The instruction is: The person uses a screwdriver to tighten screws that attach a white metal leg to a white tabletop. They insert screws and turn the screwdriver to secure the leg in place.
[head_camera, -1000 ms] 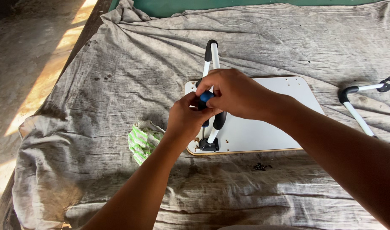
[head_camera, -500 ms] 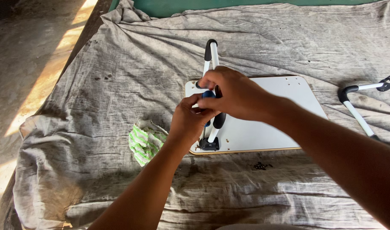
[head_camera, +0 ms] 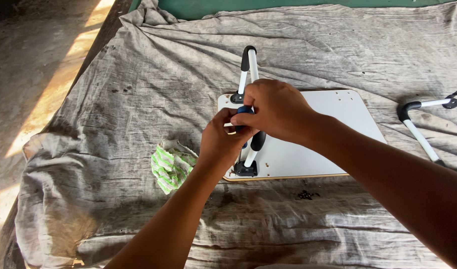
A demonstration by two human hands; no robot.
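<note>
A white board (head_camera: pixel 318 134) with rounded corners lies flat on a grey cloth. A white and black U-shaped tube leg (head_camera: pixel 249 65) is fixed along its left edge by black brackets. Both hands meet over that leg. My right hand (head_camera: pixel 273 109) grips a blue-handled tool (head_camera: pixel 244 110), most of it hidden under the fingers. My left hand (head_camera: pixel 223 142) sits just below, its fingers pressed around the tool's lower end near the leg.
A second tube leg (head_camera: pixel 420 127) lies loose on the cloth at the right. A green and white striped packet (head_camera: pixel 169 167) rests left of the board. Small dark screws (head_camera: pixel 305 195) lie near the board's front edge. Bare floor (head_camera: pixel 34 74) runs along the left.
Both hands stay over the leg with small shifts; the blue tool handle was more covered half a second ago and shows again now.
</note>
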